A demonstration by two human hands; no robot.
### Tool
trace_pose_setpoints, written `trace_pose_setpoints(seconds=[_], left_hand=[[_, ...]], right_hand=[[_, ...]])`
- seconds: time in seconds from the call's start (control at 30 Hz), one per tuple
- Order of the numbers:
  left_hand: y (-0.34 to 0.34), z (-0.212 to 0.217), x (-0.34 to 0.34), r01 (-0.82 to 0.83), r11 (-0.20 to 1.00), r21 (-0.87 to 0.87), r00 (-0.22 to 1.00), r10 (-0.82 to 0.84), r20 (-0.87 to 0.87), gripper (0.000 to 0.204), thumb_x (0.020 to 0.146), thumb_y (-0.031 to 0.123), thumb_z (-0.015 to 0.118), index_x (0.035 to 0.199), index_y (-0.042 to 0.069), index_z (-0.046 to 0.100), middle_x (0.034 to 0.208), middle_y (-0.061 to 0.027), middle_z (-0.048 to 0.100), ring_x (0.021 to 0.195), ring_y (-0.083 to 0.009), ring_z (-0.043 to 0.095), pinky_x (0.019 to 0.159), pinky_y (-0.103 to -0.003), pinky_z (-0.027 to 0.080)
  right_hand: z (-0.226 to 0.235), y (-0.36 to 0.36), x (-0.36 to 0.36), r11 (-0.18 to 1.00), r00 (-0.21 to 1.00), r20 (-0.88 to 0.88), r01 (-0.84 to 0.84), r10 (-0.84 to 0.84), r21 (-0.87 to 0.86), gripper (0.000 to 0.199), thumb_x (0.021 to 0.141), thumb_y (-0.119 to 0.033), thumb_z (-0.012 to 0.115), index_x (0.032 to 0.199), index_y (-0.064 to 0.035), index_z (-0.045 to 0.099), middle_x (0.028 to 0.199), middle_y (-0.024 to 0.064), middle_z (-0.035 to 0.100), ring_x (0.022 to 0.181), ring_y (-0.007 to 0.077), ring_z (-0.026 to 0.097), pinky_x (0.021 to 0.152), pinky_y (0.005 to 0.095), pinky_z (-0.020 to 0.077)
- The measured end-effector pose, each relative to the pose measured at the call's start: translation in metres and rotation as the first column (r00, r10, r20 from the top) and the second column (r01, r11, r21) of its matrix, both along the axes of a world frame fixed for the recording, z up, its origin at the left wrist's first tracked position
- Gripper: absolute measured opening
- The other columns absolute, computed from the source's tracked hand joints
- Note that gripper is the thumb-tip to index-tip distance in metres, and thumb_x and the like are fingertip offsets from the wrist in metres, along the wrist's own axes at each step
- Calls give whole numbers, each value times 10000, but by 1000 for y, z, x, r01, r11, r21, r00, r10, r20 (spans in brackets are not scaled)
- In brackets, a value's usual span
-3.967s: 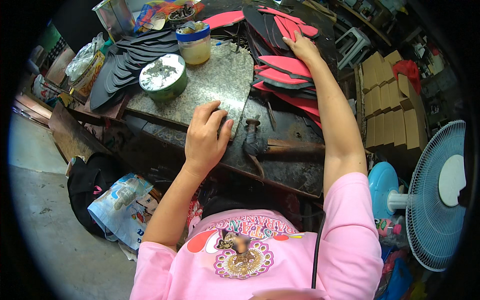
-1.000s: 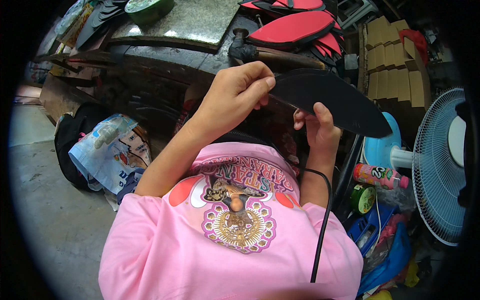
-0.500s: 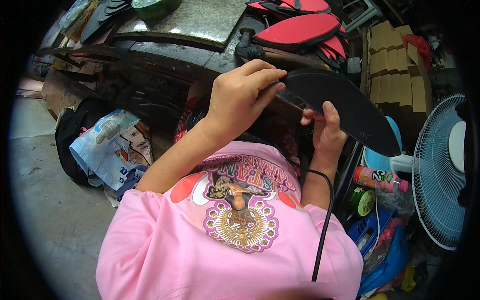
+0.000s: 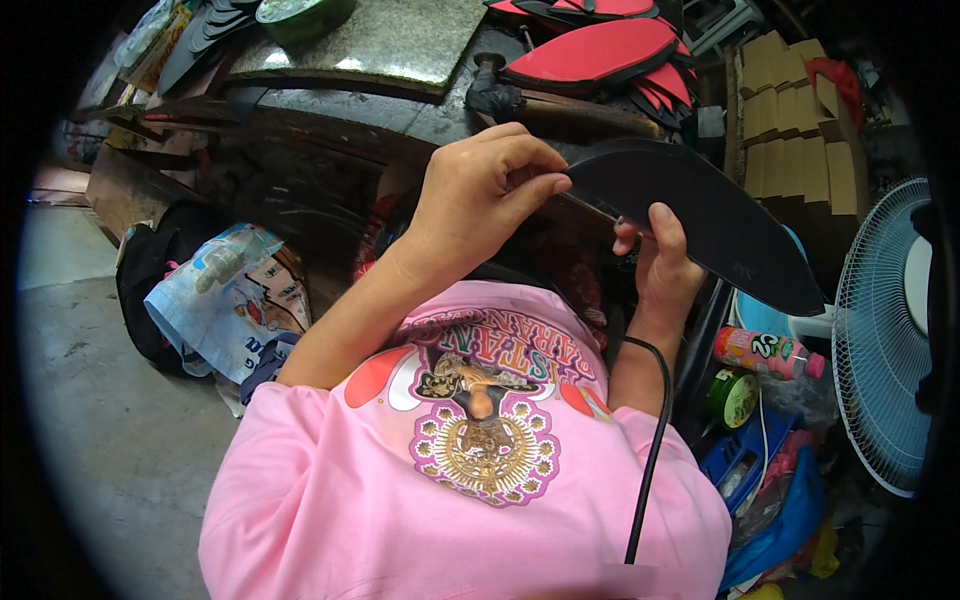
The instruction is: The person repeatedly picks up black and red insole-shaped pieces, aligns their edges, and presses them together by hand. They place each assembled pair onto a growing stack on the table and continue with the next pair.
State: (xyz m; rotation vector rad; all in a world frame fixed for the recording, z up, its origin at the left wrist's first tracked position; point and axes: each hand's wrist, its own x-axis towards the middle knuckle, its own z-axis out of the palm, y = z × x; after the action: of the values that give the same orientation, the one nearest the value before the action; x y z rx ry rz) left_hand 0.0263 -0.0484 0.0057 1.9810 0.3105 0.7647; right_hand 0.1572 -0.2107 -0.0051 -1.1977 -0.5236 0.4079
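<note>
Looks like a small shoe-making workshop. Stacks of red sole cutouts (image 4: 600,50) and black ones (image 4: 205,35) are sitting on a stone-slab tabletop (image 4: 395,45), flattened cardboard boxes (image 4: 790,120) are piling up beside it, and a fan (image 4: 890,330) is standing over a cluttered concrete floor (image 4: 110,440) with bags and bottles lying around.

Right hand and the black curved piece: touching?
Touching. The head view shows the right hand under the black curved piece, thumb lying on its face; the left hand pinches its near end.
</note>
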Motion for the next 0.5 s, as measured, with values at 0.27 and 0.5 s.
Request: trace_pose_setpoints(seconds=[0.27,0.5], left_hand=[[5,-6,-3,113,913,-392,985,-155,-77,105,839,59,746,880,-7,675,772,-2,643,712,-51,581,642,-196,443],[7,-7,-5,82,930,-359,997,-73,37,80,815,26,649,801,-10,579,773,-5,552,733,-60,507,671,-208,411]], right_hand=[[7,-3,-1,995,998,19,-54,52,89,227,873,-53,675,1071,54,645,875,158,697,622,205,668,500,287,534],[0,-2,-1,996,996,37,-78,76,46,207,904,-80,674,1061,52,647,878,162,695,654,217,670,525,292,540]])
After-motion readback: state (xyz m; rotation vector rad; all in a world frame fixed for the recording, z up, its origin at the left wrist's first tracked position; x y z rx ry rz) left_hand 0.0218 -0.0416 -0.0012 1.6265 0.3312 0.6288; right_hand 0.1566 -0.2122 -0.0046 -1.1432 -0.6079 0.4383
